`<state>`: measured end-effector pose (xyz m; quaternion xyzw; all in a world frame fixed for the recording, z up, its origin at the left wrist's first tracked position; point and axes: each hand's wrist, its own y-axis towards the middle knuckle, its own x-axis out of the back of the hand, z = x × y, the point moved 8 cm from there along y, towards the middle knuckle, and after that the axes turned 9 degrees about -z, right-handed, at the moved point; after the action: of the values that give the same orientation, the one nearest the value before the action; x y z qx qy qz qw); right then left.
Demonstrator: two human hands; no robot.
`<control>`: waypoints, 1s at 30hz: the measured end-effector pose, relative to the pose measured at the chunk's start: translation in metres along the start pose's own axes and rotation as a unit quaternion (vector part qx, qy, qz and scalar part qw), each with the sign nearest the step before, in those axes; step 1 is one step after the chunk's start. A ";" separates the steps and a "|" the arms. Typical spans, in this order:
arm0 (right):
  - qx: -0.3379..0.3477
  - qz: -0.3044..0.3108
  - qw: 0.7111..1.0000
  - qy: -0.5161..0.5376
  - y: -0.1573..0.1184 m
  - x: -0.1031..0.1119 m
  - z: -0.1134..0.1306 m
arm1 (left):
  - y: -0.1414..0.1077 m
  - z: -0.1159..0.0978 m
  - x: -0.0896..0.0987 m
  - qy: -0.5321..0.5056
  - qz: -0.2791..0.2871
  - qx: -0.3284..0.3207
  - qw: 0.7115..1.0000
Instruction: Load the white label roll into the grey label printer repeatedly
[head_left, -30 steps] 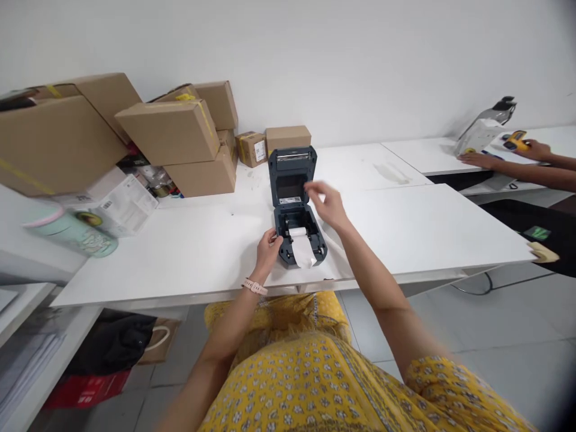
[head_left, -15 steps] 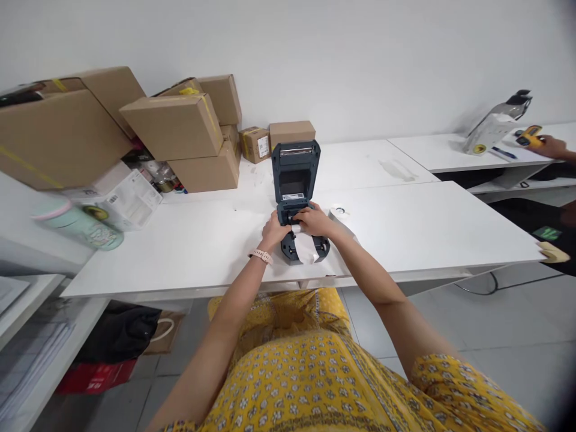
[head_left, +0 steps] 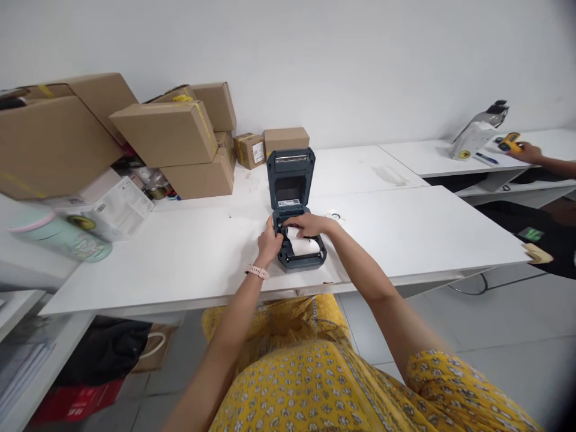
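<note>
A dark blue-grey label printer point(head_left: 293, 174) stands on the white table with its lid raised upright. Inside its base lies a white paper roll point(head_left: 305, 246), its loose part curled within the front of the housing. My left hand point(head_left: 269, 243) is closed on the printer's left side wall, the thumb at the inner edge. From the right, my right hand point(head_left: 308, 224) reaches over the roll, fingers bent at its back end and one fingertip near the left inner wall. Those fingers partly hide the roll's holder. A second white roll point(head_left: 333, 216) lies behind my right wrist, mostly hidden.
Cardboard boxes point(head_left: 164, 133) are stacked at the back left, beside a white printed box point(head_left: 119, 210) and a mint bottle point(head_left: 63, 237). Two small boxes point(head_left: 286, 139) stand behind the printer. At far right, another person's hand point(head_left: 526, 153) holds a yellow device point(head_left: 509, 143).
The paper strip that hung over the printer's front now lies curled inside, uncovering the front roller. My left hand has slid slightly down the side wall. The view has shifted slightly.
</note>
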<state>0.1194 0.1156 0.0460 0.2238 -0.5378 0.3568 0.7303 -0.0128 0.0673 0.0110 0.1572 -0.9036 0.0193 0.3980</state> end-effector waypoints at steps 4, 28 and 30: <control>0.038 -0.148 0.964 0.216 -0.051 0.058 -0.020 | -0.004 0.002 0.001 -0.009 -0.023 0.003 1.000; -0.141 -0.096 0.985 -0.005 -0.023 0.019 -0.118 | -0.005 0.002 0.000 -0.026 -0.017 0.008 0.999; -0.127 -0.149 0.978 0.073 -0.047 0.035 -0.131 | -0.006 0.002 0.000 -0.026 -0.015 0.008 1.000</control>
<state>0.2427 0.1881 0.0399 0.1802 -0.4850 0.1879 0.8349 -0.0122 0.0616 0.0091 0.1746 -0.9110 0.0165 0.3734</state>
